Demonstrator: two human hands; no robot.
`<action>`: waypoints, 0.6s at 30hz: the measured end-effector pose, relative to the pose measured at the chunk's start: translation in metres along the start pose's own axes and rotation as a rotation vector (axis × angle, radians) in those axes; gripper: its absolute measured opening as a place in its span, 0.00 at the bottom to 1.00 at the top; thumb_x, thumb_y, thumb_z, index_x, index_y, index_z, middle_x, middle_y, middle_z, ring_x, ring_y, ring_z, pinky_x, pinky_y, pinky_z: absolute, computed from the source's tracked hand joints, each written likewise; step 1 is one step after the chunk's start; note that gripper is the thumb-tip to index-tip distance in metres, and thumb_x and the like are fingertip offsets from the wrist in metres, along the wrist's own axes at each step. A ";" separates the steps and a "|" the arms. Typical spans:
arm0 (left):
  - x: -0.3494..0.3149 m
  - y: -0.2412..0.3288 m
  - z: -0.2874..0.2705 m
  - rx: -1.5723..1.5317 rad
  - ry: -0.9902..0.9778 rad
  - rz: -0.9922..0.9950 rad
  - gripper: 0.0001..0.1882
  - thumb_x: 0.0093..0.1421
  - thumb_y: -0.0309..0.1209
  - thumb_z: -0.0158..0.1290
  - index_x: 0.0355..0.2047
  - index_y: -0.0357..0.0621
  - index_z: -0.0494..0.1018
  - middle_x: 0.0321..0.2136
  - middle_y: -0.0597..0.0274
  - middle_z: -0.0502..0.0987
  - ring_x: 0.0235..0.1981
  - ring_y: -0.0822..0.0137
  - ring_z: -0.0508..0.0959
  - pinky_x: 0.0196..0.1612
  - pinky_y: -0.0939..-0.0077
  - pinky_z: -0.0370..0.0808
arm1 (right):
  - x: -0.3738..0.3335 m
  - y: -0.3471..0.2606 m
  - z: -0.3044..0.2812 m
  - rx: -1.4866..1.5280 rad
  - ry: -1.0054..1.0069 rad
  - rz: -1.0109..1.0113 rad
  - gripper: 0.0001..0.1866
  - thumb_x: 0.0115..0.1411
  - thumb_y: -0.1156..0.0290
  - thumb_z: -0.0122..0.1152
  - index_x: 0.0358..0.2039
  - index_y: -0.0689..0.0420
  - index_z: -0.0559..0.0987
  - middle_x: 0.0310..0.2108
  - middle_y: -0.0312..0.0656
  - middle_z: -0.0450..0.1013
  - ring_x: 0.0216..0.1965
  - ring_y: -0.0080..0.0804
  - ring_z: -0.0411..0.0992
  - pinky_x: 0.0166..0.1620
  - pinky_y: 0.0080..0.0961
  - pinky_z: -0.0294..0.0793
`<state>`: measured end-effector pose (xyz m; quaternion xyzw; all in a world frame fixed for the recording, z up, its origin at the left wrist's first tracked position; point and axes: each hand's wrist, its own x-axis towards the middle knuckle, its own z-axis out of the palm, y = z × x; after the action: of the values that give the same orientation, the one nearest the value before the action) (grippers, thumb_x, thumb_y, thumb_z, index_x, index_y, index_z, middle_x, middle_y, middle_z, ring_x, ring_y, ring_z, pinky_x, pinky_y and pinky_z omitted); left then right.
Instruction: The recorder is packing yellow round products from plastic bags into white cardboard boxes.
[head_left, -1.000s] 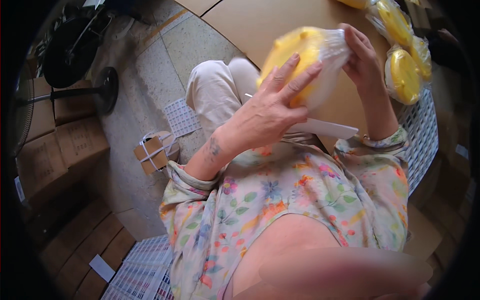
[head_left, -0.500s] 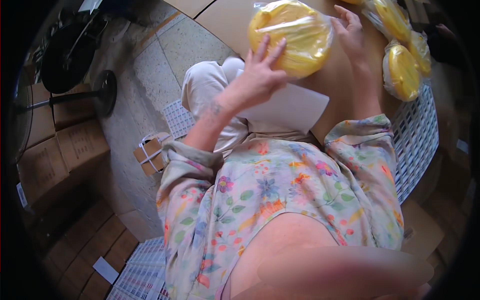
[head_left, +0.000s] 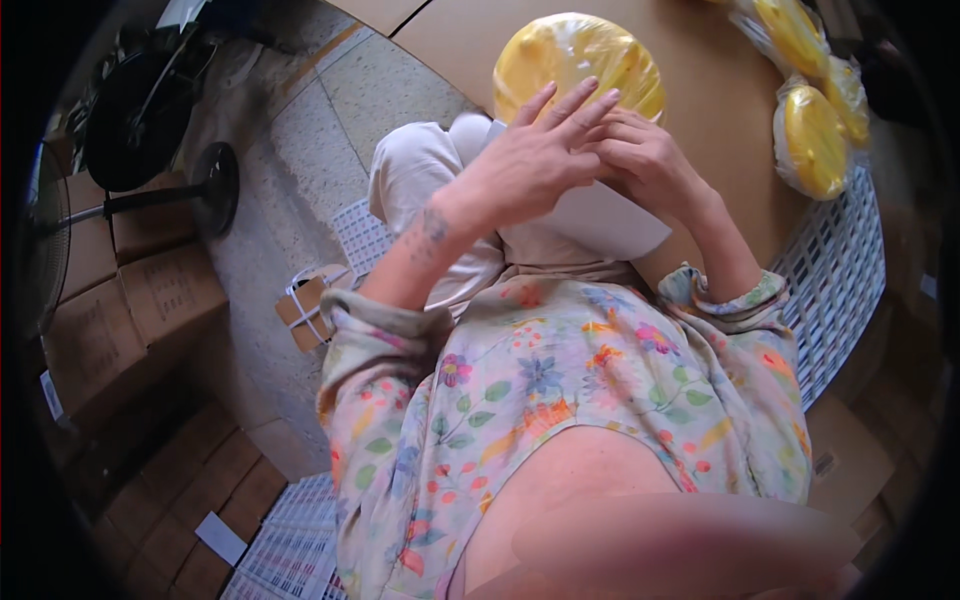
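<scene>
Well, both hands met at the near edge of a plastic-wrapped yellow disc [head_left: 575, 55].

From where I stood, the disc lay over the brown surface [head_left: 730, 190], just beyond the knees; the left hand [head_left: 530, 165] had its fingers stretched across the near part, though I couldn't tell whether its thumb pinched anything, while the right hand [head_left: 645, 155] was curled against it, its fingertips too hidden to show a grip. A white sheet [head_left: 615, 222] stuck out below the hands, and more wrapped yellow discs [head_left: 815, 145] sat off to the right.
</scene>
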<state>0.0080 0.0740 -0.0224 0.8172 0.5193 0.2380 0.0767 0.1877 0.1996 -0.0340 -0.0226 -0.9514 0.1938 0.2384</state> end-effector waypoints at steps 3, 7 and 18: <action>-0.002 -0.013 0.006 -0.019 -0.065 -0.005 0.05 0.53 0.31 0.56 0.32 0.50 0.77 0.68 0.50 0.56 0.69 0.50 0.55 0.67 0.53 0.55 | -0.003 0.002 -0.013 0.045 -0.040 0.033 0.13 0.48 0.74 0.69 0.36 0.57 0.79 0.35 0.45 0.75 0.40 0.44 0.74 0.45 0.36 0.75; -0.018 -0.002 0.009 0.054 0.019 -0.074 0.05 0.53 0.31 0.55 0.31 0.52 0.76 0.65 0.53 0.62 0.62 0.52 0.64 0.64 0.57 0.58 | 0.001 -0.004 -0.030 -0.029 -0.108 0.176 0.12 0.48 0.73 0.69 0.34 0.57 0.78 0.38 0.43 0.74 0.40 0.42 0.73 0.44 0.36 0.74; -0.027 -0.002 -0.002 0.141 0.083 0.088 0.04 0.51 0.28 0.52 0.28 0.48 0.68 0.29 0.65 0.69 0.39 0.63 0.74 0.47 0.64 0.72 | 0.017 0.006 -0.055 -0.046 -0.464 -0.263 0.15 0.50 0.61 0.68 0.26 0.56 0.72 0.30 0.41 0.72 0.40 0.38 0.72 0.56 0.42 0.65</action>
<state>-0.0046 0.0506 -0.0296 0.8320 0.5012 0.2377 -0.0130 0.1980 0.2273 0.0162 0.1406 -0.9795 0.1394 0.0364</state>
